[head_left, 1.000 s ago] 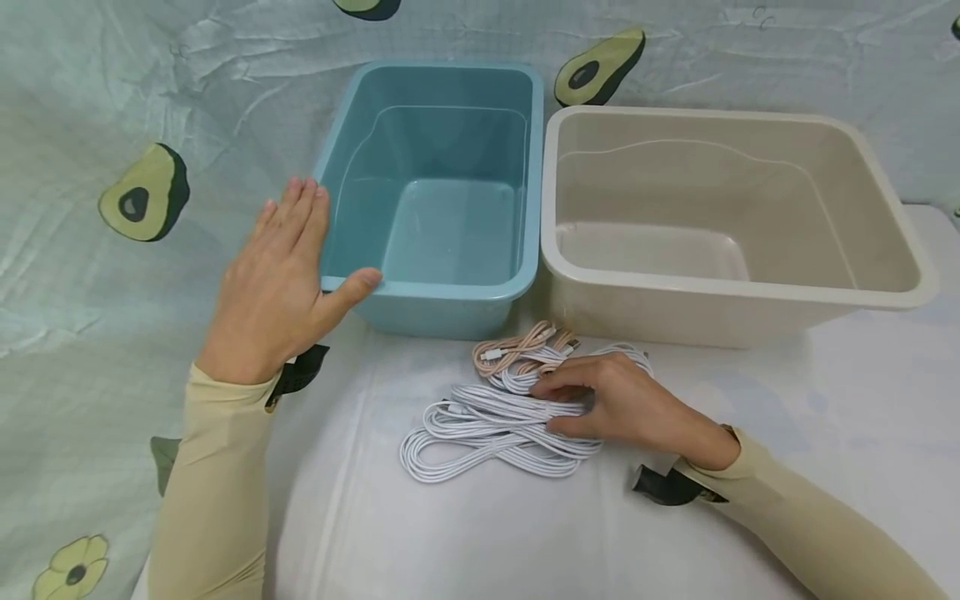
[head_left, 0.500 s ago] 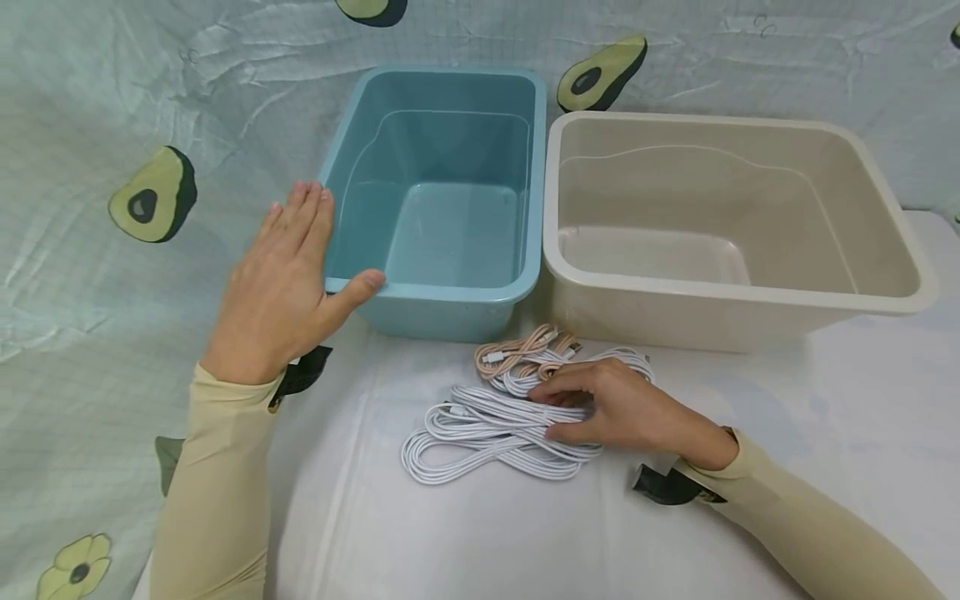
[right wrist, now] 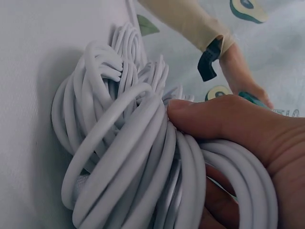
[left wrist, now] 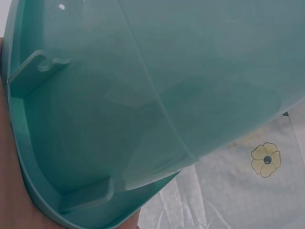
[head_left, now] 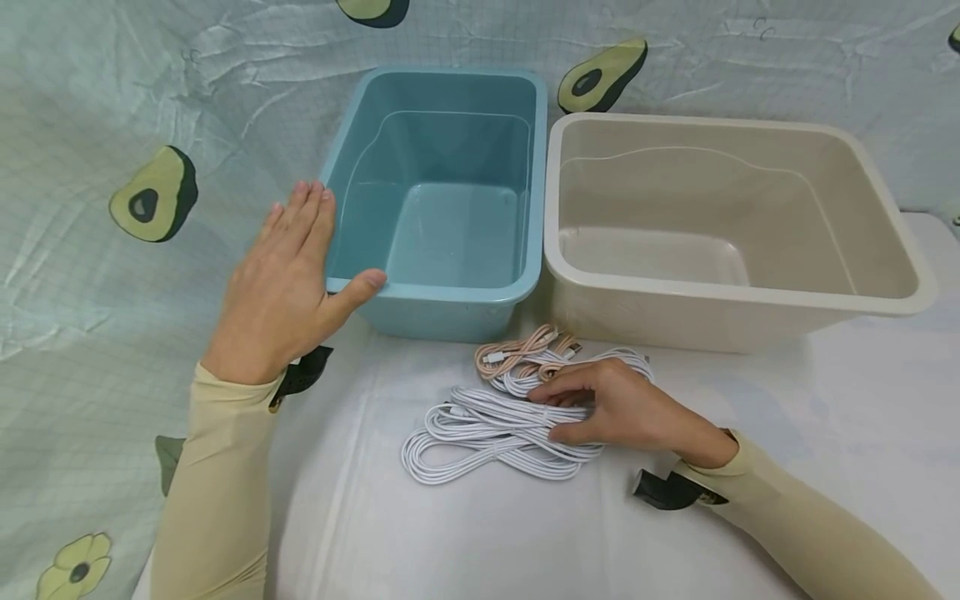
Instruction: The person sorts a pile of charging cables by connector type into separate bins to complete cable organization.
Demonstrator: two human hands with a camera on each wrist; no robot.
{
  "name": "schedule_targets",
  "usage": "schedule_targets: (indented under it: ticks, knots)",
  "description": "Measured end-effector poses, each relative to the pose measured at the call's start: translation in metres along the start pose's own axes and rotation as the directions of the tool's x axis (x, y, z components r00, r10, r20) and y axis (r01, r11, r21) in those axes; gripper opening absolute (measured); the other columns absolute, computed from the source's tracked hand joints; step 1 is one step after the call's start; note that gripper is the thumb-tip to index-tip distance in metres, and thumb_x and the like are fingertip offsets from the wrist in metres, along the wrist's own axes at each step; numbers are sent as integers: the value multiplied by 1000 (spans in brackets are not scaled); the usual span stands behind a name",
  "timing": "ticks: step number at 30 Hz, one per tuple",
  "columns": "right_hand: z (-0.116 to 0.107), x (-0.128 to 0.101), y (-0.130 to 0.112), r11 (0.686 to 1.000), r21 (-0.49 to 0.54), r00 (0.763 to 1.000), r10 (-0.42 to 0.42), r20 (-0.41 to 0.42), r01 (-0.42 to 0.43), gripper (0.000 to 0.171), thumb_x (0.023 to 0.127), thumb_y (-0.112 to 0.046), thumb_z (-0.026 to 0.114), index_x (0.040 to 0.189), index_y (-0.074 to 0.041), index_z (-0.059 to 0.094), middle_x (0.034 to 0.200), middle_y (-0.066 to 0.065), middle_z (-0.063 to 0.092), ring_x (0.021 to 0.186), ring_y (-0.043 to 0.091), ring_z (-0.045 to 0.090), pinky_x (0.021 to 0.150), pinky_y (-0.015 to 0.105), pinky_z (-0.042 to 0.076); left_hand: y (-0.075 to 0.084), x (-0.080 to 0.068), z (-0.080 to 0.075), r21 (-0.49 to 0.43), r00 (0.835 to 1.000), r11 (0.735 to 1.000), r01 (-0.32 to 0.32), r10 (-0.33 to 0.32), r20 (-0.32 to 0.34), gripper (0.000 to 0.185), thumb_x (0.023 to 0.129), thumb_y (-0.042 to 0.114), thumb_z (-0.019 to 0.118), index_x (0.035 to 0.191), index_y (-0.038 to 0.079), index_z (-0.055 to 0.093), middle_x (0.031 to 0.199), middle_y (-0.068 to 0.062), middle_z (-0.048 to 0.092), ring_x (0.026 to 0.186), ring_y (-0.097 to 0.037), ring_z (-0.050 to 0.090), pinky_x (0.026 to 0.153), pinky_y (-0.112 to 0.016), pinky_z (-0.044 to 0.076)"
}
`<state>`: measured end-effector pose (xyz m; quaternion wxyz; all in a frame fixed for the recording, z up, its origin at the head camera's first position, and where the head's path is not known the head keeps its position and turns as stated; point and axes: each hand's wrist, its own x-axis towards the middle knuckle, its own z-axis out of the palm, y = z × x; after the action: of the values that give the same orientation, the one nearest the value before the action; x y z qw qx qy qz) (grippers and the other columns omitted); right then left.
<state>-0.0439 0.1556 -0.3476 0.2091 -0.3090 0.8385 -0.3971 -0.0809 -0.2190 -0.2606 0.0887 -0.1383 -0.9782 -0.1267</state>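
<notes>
A bundle of coiled white cables (head_left: 480,433) lies on the white table, with a pink cable (head_left: 513,350) just behind it. My right hand (head_left: 622,408) rests on the bundle's right end, thumb and fingers curled round several white loops (right wrist: 124,143); the right wrist view shows the thumb (right wrist: 228,124) pressing on the coils. My left hand (head_left: 281,283) lies flat, fingers straight, against the left wall of the blue bin (head_left: 450,293), thumb on its front rim. The left wrist view is filled by that bin's outer wall (left wrist: 143,95).
A larger beige bin (head_left: 720,292) stands to the right of the blue one, touching it. Both bins hold nothing. A pale green cloth with avocado prints (head_left: 153,196) hangs behind and to the left. White tabletop (head_left: 480,533) stretches in front of the cables.
The view has shifted slightly. Both hands keep their places, the left on the blue bin and the right on the white cables.
</notes>
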Motion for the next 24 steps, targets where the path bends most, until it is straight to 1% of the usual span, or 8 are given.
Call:
schedule_targets:
  ticks: [3,5,10,13,19,24]
  knots:
    - [0,0,0,999,42,1000,5,-4,-5,37,82,-17,88,118,-18,80,120,3,79,105,13,77,90,22,63,0,0,0,1,1000,1000,1,-1,3,106,97,80,39,163,0,21,172,-20,22,164,-33,15,137,-49,11]
    - [0,0,0,997,68,1000,23,0,-23,38,81,-16,88,118,-18,80,119,2,79,104,10,76,90,22,62,0,0,0,3,1000,1000,3,-3,5,105,97,79,40,164,0,21,172,-20,22,164,-33,15,137,-48,10]
    - [1,1,0,995,91,999,50,12,-51,42,79,-15,89,120,-19,79,120,-1,78,102,5,74,91,21,62,0,0,0,2,1000,1000,6,-6,5,101,99,74,44,164,0,20,172,-19,21,164,-32,14,137,-47,10]
    - [1,2,0,992,115,999,52,17,-53,43,79,-13,89,120,-18,79,120,-1,78,103,4,74,92,21,62,0,0,1,0,1000,1000,8,-8,3,100,99,73,45,164,0,20,172,-19,21,165,-31,14,137,-47,10]
    - [2,3,0,988,153,1000,25,14,-27,44,77,-13,91,119,-15,79,119,1,79,101,1,73,91,21,62,-1,1,1,-3,1000,1000,7,-7,-1,104,97,78,40,164,0,21,172,-20,22,164,-32,15,137,-48,10]
    - [4,3,0,985,172,1000,3,3,-3,44,75,-12,92,117,-14,79,115,1,80,97,0,73,89,21,62,0,1,1,-3,1000,1000,13,-13,2,104,97,78,40,164,0,21,172,-20,21,164,-33,15,137,-48,10]
